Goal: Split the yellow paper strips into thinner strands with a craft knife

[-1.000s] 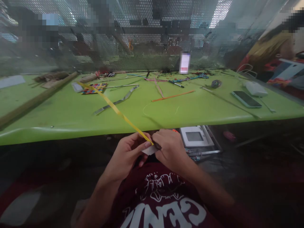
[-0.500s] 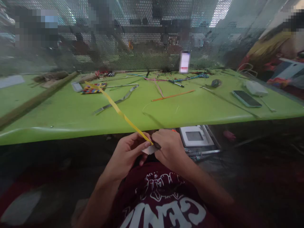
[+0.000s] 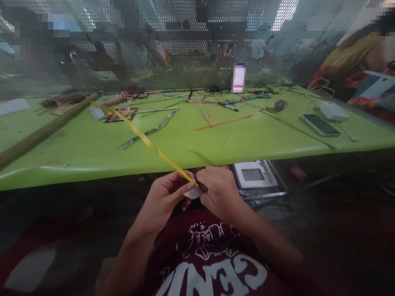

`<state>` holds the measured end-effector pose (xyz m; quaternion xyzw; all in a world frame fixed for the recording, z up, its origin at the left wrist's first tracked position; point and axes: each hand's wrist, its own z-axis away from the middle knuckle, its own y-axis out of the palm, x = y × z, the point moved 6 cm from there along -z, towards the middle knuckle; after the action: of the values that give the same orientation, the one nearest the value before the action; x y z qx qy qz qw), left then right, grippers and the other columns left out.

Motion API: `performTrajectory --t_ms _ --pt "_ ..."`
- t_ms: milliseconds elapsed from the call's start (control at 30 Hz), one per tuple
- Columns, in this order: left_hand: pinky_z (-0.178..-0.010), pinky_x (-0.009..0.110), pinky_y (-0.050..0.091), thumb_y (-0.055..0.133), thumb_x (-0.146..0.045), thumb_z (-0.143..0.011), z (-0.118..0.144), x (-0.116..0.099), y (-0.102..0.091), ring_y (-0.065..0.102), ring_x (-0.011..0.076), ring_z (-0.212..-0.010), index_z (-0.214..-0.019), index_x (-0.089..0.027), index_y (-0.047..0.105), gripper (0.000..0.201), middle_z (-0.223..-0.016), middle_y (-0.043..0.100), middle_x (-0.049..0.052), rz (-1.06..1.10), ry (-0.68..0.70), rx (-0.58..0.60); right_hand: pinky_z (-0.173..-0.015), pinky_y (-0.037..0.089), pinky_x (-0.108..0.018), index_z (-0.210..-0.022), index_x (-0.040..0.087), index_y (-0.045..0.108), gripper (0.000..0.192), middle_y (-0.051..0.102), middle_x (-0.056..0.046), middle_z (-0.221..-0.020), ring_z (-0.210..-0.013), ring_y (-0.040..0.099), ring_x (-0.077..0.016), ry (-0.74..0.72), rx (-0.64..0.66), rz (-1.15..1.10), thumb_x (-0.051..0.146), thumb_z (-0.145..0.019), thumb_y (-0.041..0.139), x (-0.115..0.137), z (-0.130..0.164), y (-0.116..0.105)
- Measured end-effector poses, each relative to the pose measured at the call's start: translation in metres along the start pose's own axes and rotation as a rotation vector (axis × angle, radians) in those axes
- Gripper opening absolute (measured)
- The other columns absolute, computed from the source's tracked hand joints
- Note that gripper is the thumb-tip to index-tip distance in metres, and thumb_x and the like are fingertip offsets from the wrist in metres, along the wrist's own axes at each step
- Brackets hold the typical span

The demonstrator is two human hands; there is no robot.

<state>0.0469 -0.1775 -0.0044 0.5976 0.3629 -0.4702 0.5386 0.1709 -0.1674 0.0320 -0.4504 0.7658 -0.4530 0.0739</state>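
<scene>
Two hands meet below tabletop (image 3: 92, 152) edge: our left hand (image 3: 165, 197) and right hand (image 3: 217, 193) pinch near end of yellow strip (image 3: 145, 139), grip clamped together. Strip runs up-left from grip over tabletop. White paper scrap (image 3: 194, 193) just under grip.

A long bright yellow strip (image 3: 145, 139) is seen against the lime-green desk (image 3: 92, 152). A thin orange strip (image 3: 224, 122), a grey metallic strip (image 3: 151, 131) and a multicoloured striped woven piece (image 3: 120, 114) are shown on that green. A dark-screened phone in a pale teal case (image 3: 320, 125) is shown too. A maroon shirt with white lettering (image 3: 212, 263) is worn.
</scene>
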Motion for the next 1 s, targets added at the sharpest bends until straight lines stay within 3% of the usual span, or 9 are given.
performTrajectory --t_ms 267,700,1000 --pt "-0.043 0.012 0.043 0.076 -0.014 -0.078 -0.0013 0.0024 -0.0013 0.050 0.0036 -0.049 -0.094 -0.020 0.074 0.017 -0.073 0.063 -0.003 0.016 -0.017 -0.010 -0.060 0.024 -0.026 -0.067 0.016 0.053 0.014 0.054 -0.001 -0.062 -0.060 0.042 -0.0119 0.018 0.017 0.022 0.013 -0.080 0.051 -0.0010 -0.0006 0.0011" --pt "-0.046 0.012 0.043 0.077 -0.014 -0.078 0.0023 -0.0005 -0.0012 0.051 0.0042 -0.052 -0.094 -0.020 0.075 0.017 -0.073 0.065 -0.003 -0.014 -0.004 -0.024 -0.061 0.024 -0.026 -0.067 0.016 0.054 0.011 0.055 -0.001 -0.063 -0.061 0.040 -0.0124 0.023 0.030 0.031 0.008 -0.075 0.050 -0.0018 -0.0005 0.0033" --pt "-0.044 0.013 0.042 0.077 -0.018 -0.079 -0.0021 0.0013 -0.0001 0.049 0.0043 -0.050 -0.090 -0.019 0.073 0.012 -0.070 0.062 -0.003 0.017 -0.021 -0.021 -0.060 0.025 -0.026 -0.066 0.016 0.053 0.015 0.054 -0.001 -0.062 -0.061 0.040 -0.0119 0.016 -0.019 -0.001 0.014 -0.081 0.052 -0.0023 -0.0001 0.0014"
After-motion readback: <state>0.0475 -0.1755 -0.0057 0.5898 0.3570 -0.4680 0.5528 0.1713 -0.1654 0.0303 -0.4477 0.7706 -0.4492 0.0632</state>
